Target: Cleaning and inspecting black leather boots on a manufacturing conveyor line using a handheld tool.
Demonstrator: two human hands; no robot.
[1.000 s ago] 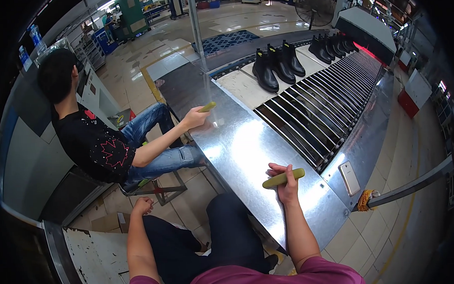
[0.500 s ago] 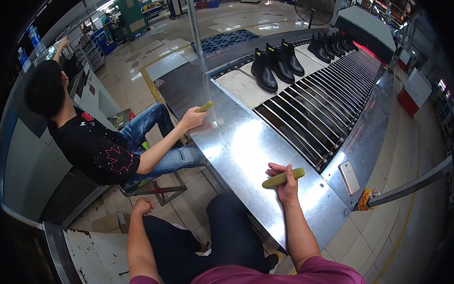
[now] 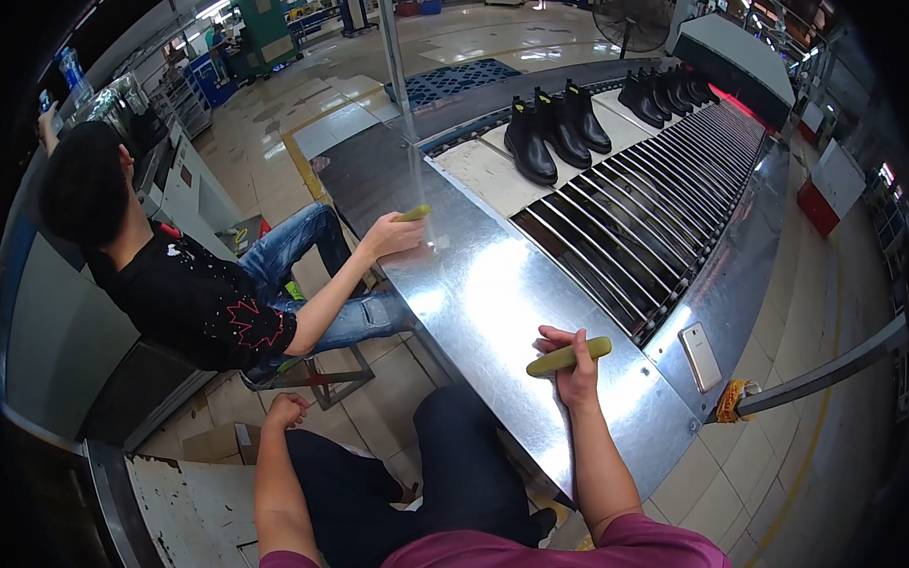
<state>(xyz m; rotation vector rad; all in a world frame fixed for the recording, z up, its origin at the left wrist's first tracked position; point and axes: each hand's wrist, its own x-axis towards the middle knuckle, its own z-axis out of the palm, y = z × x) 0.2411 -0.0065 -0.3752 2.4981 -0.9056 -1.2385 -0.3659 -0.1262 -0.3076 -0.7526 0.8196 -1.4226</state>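
Note:
In my right hand [image 3: 578, 375] is an olive-green stick [image 3: 557, 360], smooth, thick and rounded at its ends. It lies across the palm between thumb and fingers, over the shiny metal table [image 3: 476, 313]. My left hand [image 3: 288, 410] hangs beside my left thigh, fingers loosely curled, with nothing seen in it. Black ankle boots [image 3: 530, 146] stand in several pairs on the pale slats beyond the table. To my left a seated co-worker's right hand [image 3: 393, 236] holds a similar green stick [image 3: 413, 213] over the table edge.
A roller conveyor [image 3: 632, 218] runs from the table to a grey machine hood [image 3: 737, 59] lit red inside. A phone [image 3: 699, 357] lies at the table's right side, near a curved metal bar [image 3: 828, 381]. The co-worker's other hand reaches a bottle [image 3: 46, 101] at far left.
The co-worker leans farther left, and their raised left hand has moved left to a bottle. Both my hands and the stick stay nearly where they were.

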